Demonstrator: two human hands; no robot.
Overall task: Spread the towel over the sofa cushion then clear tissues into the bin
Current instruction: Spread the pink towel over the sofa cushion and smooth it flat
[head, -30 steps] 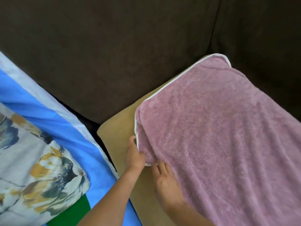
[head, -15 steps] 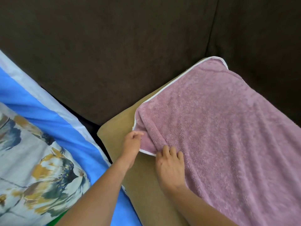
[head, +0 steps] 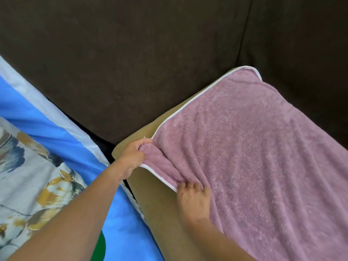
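On the tan sofa cushion (head: pixel 160 213), left hand (head: pixel 131 157) clutches a corner of the pink towel (head: pixel 254 166) and right hand (head: pixel 194 200) pinches its hem, seemingly to tug it flat.

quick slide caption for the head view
Left hand and right hand grip the pink towel over the tan sofa cushion

The 2 bare forearms reach forward from below. The left hand (head: pixel 131 157) is fisted around a bunched corner of the towel (head: pixel 254 166). The right hand (head: pixel 194 201), knuckles up, curls its fingers (head: pixel 190 187) into the towel's hem.
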